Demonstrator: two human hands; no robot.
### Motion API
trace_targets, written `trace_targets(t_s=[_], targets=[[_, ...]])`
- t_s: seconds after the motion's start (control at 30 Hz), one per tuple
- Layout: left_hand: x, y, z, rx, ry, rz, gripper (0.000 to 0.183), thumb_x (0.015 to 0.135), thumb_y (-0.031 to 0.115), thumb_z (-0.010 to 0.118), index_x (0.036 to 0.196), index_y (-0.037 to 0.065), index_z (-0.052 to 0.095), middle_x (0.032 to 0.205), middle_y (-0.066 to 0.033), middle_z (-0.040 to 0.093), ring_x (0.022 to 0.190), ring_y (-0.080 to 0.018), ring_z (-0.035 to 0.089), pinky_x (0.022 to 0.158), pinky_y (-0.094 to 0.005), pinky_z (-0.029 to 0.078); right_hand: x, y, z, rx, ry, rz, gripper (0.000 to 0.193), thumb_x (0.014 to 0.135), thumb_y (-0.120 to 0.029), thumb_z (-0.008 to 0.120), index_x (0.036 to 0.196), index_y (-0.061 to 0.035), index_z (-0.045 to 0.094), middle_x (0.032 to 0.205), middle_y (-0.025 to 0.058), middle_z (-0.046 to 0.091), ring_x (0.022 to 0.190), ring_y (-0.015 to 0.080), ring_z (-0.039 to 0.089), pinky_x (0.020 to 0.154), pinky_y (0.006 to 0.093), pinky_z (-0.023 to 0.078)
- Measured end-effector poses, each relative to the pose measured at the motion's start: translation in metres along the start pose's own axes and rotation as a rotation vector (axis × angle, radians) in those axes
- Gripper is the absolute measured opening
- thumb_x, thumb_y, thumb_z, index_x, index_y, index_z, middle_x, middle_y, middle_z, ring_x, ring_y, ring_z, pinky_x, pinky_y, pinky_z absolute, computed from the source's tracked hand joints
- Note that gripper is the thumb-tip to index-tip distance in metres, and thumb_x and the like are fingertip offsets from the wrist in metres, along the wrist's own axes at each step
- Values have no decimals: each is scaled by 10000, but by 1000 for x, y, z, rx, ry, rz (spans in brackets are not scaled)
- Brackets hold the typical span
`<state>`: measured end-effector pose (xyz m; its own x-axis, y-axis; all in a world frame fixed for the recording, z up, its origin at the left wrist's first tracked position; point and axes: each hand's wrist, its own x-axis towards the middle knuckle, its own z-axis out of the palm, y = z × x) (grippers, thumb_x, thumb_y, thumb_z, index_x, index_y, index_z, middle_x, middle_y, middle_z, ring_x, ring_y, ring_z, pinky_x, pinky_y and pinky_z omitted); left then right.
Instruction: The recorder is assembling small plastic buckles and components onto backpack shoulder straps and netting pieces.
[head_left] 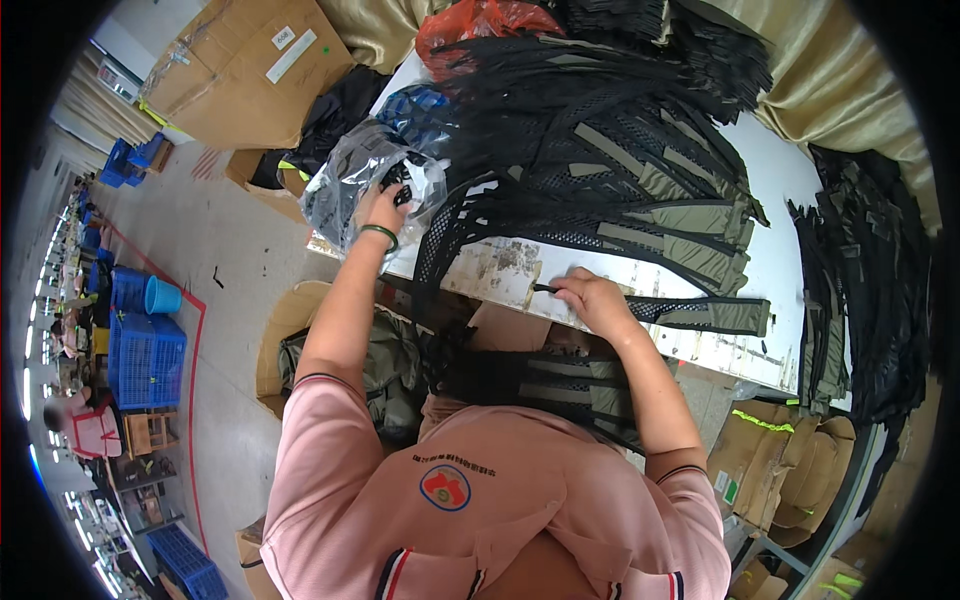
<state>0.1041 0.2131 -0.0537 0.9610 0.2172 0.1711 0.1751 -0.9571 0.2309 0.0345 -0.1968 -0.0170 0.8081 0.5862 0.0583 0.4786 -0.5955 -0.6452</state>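
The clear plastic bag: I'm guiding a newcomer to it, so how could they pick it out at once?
Find the white table and go to its left end, where the left hand is. The clear plastic bag lies there, on the near side of a blue bundle. It is colourless and see-through, unlike the red bag farther back.
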Motion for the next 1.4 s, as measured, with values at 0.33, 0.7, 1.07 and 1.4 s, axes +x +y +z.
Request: trace_targets(t_s=[0.33, 0.7, 1.07, 1.4], targets=[[-25, 13, -11, 78, -12, 83, 281, 830, 210, 616, 1096, 120, 633, 1200, -150, 563, 1080, -361, 533, 905, -443, 439, 6, 11, -3, 91, -36, 112, 170, 840, -129, 565, 930, -9, 645, 922, 168, 611, 822, 355, 591, 746, 383, 479], [-53, 86, -46, -1205, -378, -185, 143, 872, 145, 627, 959, 40, 673, 843, -43, 649, 731, -149, 614, 670, -259, 486, 2, -5, -20, 352, 40, 96, 143, 836, -66, 630, 964, -13, 667, 837, 97, 617, 735, 209, 588, 688, 283, 463], [-118, 177, -11, -1827, -1053, -229, 216, 928, 127, 538, 1105, 12, 587, 897, -44, 623, 751, -124, 623, 688, -246, 501, -8, -6, -25, 909, -46, 283, 155, 886, -119, 607, 977, -8, 666, 727, -33, 589, 629, 38, 500, 588, 197, 421], [-120, 197, 2, -1994, -1164, -209, 204, 927, 126, 542, 1085, 3, 582, 919, -34, 609, 712, -98, 566, 674, -226, 472, -17, -18, -32, 982, -32, 270, 155, 891, -109, 614, 991, -3, 665, 745, -35, 596, 648, 33, 496, 591, 193, 418]])
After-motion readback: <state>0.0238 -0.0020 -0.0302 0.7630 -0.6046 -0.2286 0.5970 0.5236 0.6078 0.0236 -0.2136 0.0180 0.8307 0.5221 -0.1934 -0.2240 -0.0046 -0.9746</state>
